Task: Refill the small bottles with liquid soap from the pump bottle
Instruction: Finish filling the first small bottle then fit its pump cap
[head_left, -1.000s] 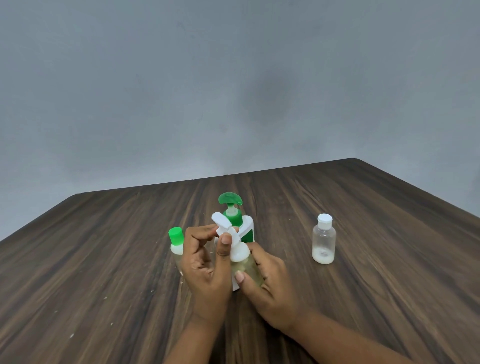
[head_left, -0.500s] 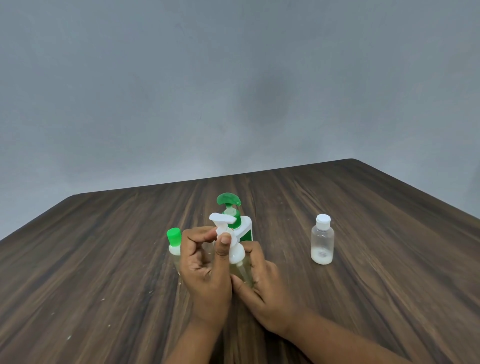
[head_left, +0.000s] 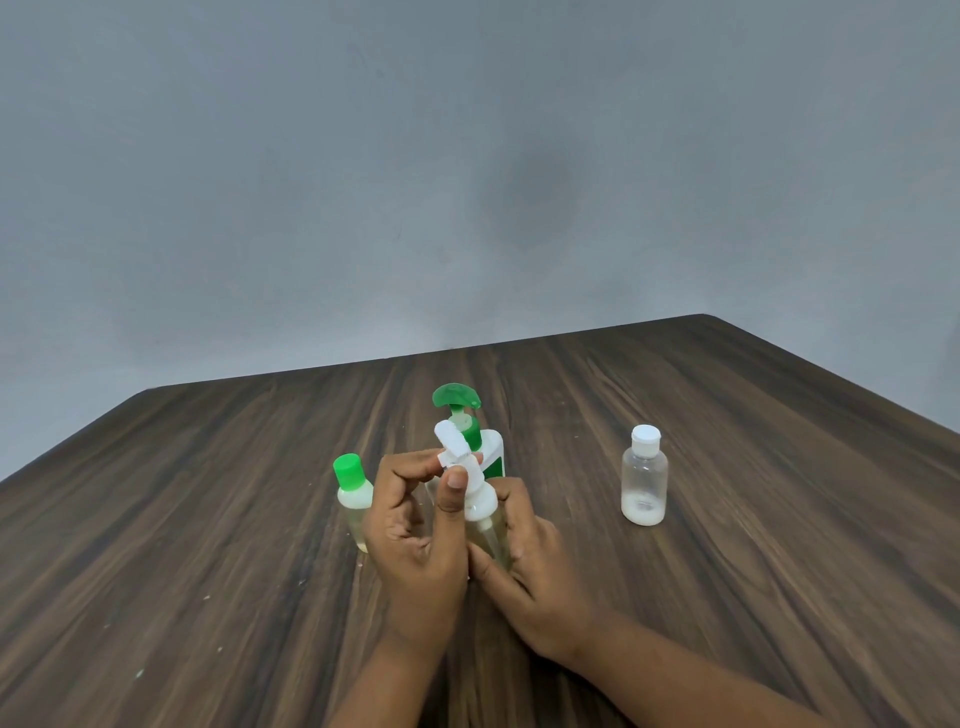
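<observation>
Far left on the counter (head_left: 208, 519) we have a small green-capped bottle (head_left: 353, 493), upright and closed, just beside the left hand (head_left: 415, 535). That hand's fingers (head_left: 410, 467) and thumb pinch the white pump top (head_left: 453, 448), which sits tilted over its bottle. In the middle, the right hand (head_left: 535, 561) curls round the clear body of that bottle (head_left: 487, 540); whether its base rests on the counter, we cannot tell. Just behind stands the green pump bottle (head_left: 470, 428), untouched, and by our reading the soap source. Well apart to the right, a white-capped small bottle (head_left: 644, 480) stands closed with only a little at the bottom. We judge this the opening step: working the white top off. The next move calls for a firm hold below, a steady twist above, then lifting the top clear without tipping the liquid.
</observation>
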